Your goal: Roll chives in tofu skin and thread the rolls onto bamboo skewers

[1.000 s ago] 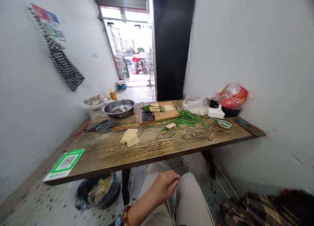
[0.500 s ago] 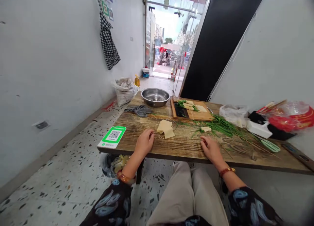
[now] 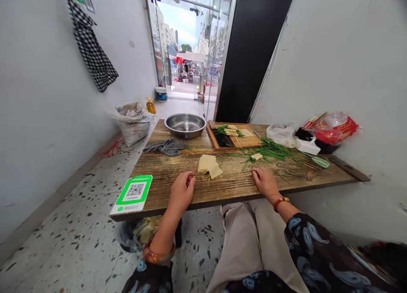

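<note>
My left hand [image 3: 182,190] rests on the wooden table near its front edge, fingers curled in and nothing seen in them. Just beyond it lies a small fanned stack of pale yellow square sheets [image 3: 207,165], like tofu skin. My right hand [image 3: 264,182] also lies on the wood, loosely closed, with no object showing. A rolled sheet with green stalks in it [image 3: 256,157] lies just past its fingertips. Behind that spreads a heap of long green chives [image 3: 274,151]. Several similar rolls [image 3: 231,131] are piled on a wooden tray [image 3: 249,140] with a black section.
A steel basin [image 3: 185,126] and a grey cloth [image 3: 167,147] sit at the table's far left. A QR-code card [image 3: 135,193] lies at the front left corner. Plastic bags [image 3: 281,134], a white box [image 3: 308,146] and a knife-like tool [image 3: 349,169] occupy the right side.
The view has turned to the right, so the table and its things appear shifted left. Both hands stay resting on the table, with little visible movement of their own.
</note>
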